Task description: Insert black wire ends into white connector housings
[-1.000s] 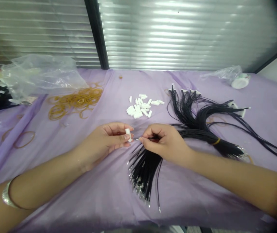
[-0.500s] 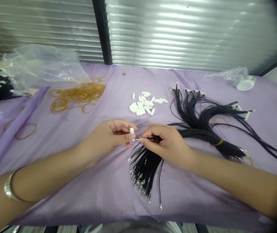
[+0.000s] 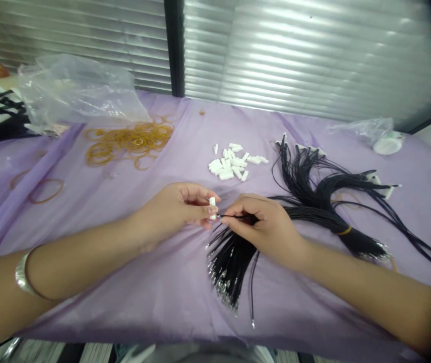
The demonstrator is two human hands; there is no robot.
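Hands (image 3: 179, 205) pinch 1 connector (image 3: 212, 201) and black wire (image 3: 221, 216); clear bag (image 3: 82, 93), contents unclear.

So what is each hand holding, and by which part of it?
The left hand pinches a small white connector housing around its middle; the right hand pinches a thin black wire close to its end.

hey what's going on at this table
A person's left hand pinches a small white piece, while the right hand holds a black wire with its tip pointed at it. The tip is close up to the piece; whether it is inside is too small to tell. More loose wires fan out below the right hand, and a pile of white pieces lies beyond the hands on the purple cloth.
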